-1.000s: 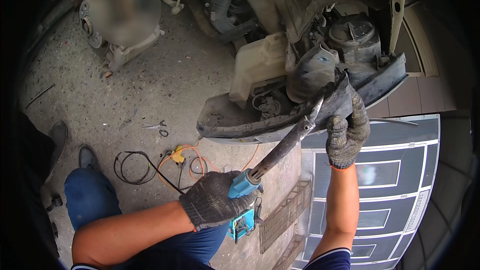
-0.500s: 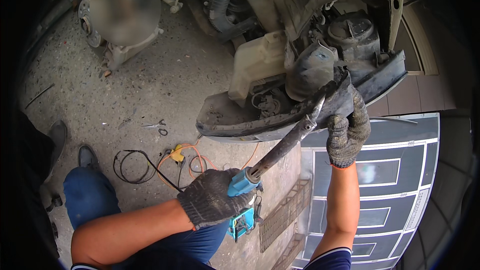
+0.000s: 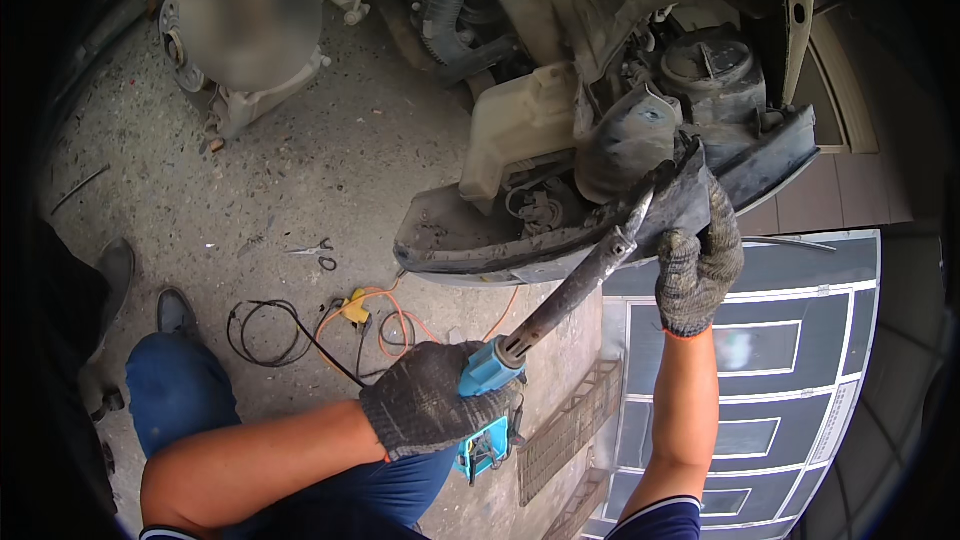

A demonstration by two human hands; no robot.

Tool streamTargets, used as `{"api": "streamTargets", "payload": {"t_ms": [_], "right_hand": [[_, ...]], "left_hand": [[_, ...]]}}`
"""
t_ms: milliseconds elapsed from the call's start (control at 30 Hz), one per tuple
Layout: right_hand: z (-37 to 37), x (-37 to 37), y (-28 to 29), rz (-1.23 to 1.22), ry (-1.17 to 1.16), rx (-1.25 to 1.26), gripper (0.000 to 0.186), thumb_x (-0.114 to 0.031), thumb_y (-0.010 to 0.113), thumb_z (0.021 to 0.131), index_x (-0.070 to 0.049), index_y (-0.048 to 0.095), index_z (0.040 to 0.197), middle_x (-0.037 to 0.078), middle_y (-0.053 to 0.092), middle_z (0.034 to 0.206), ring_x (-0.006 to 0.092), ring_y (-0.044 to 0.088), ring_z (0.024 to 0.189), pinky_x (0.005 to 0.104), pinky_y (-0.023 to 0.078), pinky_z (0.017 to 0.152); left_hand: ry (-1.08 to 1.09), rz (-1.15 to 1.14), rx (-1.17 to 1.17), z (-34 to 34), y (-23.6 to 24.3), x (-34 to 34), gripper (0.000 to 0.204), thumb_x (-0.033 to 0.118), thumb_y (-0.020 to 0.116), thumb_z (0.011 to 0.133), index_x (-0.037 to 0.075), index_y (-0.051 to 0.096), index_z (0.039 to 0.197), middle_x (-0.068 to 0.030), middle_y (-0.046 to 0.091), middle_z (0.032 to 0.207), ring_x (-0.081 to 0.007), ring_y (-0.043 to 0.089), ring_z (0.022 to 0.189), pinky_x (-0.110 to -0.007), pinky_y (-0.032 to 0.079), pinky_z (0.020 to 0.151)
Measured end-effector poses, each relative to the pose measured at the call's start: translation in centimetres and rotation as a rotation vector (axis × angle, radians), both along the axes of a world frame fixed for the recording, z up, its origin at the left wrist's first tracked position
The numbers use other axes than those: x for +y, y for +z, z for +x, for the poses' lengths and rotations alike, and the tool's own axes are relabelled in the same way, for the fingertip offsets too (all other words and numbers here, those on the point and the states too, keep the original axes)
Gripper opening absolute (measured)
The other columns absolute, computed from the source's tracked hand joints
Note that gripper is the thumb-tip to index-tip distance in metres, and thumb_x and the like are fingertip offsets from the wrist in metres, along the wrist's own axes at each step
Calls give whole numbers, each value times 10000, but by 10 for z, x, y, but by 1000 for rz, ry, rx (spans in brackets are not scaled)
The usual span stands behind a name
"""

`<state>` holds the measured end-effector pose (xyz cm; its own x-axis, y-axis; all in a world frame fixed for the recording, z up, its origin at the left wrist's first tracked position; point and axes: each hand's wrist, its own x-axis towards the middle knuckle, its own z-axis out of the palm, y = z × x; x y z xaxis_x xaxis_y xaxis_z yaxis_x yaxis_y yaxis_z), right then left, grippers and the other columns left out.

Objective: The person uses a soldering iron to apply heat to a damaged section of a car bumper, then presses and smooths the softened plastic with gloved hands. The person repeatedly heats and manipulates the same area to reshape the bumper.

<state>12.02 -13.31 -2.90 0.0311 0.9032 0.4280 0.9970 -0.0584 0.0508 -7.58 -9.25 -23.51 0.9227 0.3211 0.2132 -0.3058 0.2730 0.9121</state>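
Observation:
My left hand (image 3: 430, 398), in a dark knitted glove, is closed round the blue handle of a large soldering iron (image 3: 568, 300). Its long, scorched metal barrel slants up to the right, and the bent flat tip lies at the torn edge of a dark plastic car bumper (image 3: 690, 202). My right hand (image 3: 698, 280), in a similar glove, grips the bumper's edge just right of the tip, with one finger stretched up along it. Behind the bumper sit a cream plastic reservoir (image 3: 510, 125) and a dirty headlight housing (image 3: 622, 145).
A brake disc hub (image 3: 178, 45) stands at the upper left. Scissors (image 3: 318, 252) and coiled black and orange cables (image 3: 275, 335) lie on the concrete floor. A blue basket (image 3: 488, 445), metal grating (image 3: 570, 430) and a panelled door (image 3: 760, 380) are lower right. Another person's shoe (image 3: 115, 270) shows left.
Hardly anything differs. The scene has shifted very slightly in view; both hands keep their hold, and the iron's tip stays at the same spot on the bumper edge.

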Motion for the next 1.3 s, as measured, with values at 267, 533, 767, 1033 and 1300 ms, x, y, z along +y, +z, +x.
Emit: {"api": "streamTargets", "payload": {"t_ms": [267,533,767,1033,1300], "right_hand": [[0,-1,-2,15,-36,25,512,-286,729,801,28,607,1187,161,657,1173,294,624,1085,378,418,998],[0,3,-2,8,8,1,513,-285,728,802,29,605,1189,164,658,1169,295,626,1084,380,421,996],[2,0,-1,-27,-19,-6,574,-325,684,855,50,547,1266,154,630,1201,238,593,1102,351,421,986],[1,1,-2,6,-19,28,512,-281,722,809,33,602,1195,169,652,1179,299,619,1098,389,413,1005],[-2,3,-1,-1,-18,26,501,-272,719,807,30,606,1190,163,654,1170,293,623,1079,382,419,994]], "left_hand": [[-117,-51,18,4,-3,0,326,348,656,872,41,646,983,-137,693,796,-297,691,759,-375,525,687],[-141,-99,-4,5,-5,-3,353,370,657,867,44,643,999,-148,691,819,-309,688,774,-380,527,692],[-147,-106,-20,4,-3,1,364,371,668,852,52,641,1025,-151,688,806,-319,683,771,-389,528,699],[-110,-70,1,3,0,5,346,362,663,853,51,647,1005,-143,694,810,-303,690,768,-382,528,697],[-72,-34,10,4,0,4,206,245,683,863,56,617,913,-152,648,749,-312,655,714,-376,506,639]]}}
